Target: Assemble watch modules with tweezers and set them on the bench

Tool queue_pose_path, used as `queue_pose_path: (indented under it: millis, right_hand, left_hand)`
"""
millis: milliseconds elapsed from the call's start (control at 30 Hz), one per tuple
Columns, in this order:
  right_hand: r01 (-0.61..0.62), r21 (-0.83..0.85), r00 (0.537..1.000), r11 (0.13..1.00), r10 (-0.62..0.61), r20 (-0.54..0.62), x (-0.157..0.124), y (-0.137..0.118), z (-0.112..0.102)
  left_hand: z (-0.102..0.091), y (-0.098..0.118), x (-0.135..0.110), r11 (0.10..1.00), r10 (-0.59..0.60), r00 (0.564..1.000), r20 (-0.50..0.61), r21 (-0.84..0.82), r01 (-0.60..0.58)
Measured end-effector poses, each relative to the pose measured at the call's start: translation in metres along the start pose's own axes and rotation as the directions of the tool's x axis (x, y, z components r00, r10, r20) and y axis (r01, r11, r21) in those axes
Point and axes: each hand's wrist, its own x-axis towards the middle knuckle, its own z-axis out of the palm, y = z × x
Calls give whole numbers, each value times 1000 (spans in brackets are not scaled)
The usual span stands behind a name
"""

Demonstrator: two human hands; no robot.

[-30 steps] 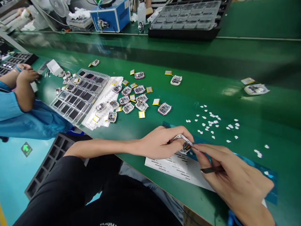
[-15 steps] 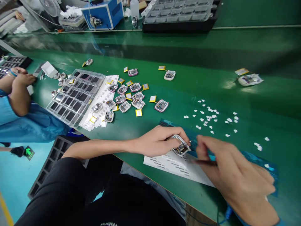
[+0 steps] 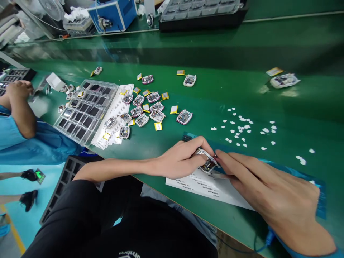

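My left hand (image 3: 180, 159) grips an open watch case (image 3: 206, 161) between thumb and fingers, its circuit board facing up. My right hand (image 3: 271, 186) has its fingertips at the case's right edge. Under those fingers a thin pointed metal tool, which looks like tweezers (image 3: 221, 176), sticks out toward the case. What the right fingertips pinch at the edge is too small to make out. A printed white sheet (image 3: 199, 186) lies beneath both hands, partly over a blue mat (image 3: 321, 200).
Small white stickers (image 3: 243, 127) are scattered beyond my right hand. Several open watch cases (image 3: 142, 120) with yellow-edged batteries lie left of centre, beside a clear tray (image 3: 86, 111) of dark screens. At far left is another person's arm (image 3: 25, 118). A black tray (image 3: 199, 23) stands at the back.
My right hand has moved left and its fingertips have come up to the watch case. The tool tip now reaches beside the case. My left hand keeps its grip.
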Motion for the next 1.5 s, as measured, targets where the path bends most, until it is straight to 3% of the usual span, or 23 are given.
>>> queue_pose_path:
  millis: [200, 367, 600, 700, 767, 867, 967, 1067, 1167, 1300, 1433, 1500]
  right_hand:
    - [0, 13, 999, 1000, -1, 35, -3, 1, -2]
    - [-55, 94, 995, 994, 47, 91, -8, -8, 1]
    - [-12, 8, 998, 1000, 12, 68, 4, -17, 0]
    - [-66, 104, 995, 992, 59, 76, 4, -18, 1]
    - [-182, 254, 983, 950, 167, 79, 5, -18, 3]
    - [-342, 489, 937, 803, 332, 110, 9, -19, 4]
    - [-472, 619, 876, 628, 410, 253, 17, -18, 5]
    - [-646, 645, 754, 408, 473, 456, 22, -18, 4]
    - [-747, 625, 635, 226, 520, 571, 24, -21, 4]
    - [-752, 637, 613, 169, 537, 580, 25, -24, 3]
    - [-763, 616, 591, 194, 595, 545, 28, -19, -2]
    - [-789, 582, 556, 197, 633, 539, 25, -14, -8]
  left_hand:
    - [-2, 0, 1, 998, -24, 998, -50, 60, 27]
    - [1, -1, -1, 992, -16, 1000, -7, 122, 17]
    - [10, -6, -5, 975, 67, 998, -7, 211, -64]
    - [11, -7, -4, 975, 76, 995, -60, 215, -62]
    - [11, -8, -3, 979, 85, 994, -73, 191, -70]
    - [12, -8, -4, 982, 131, 990, -61, 148, -121]
    - [13, -9, -5, 978, 170, 984, -49, 132, -162]
    - [12, -10, -5, 983, 144, 989, -43, 118, -138]
    - [12, -11, -5, 984, 139, 990, -29, 112, -135]
    - [10, -14, -5, 968, 196, 980, 26, 155, -197]
    - [8, -16, -4, 952, 235, 971, 46, 189, -239]
    - [9, -17, -4, 951, 264, 964, 33, 158, -266]
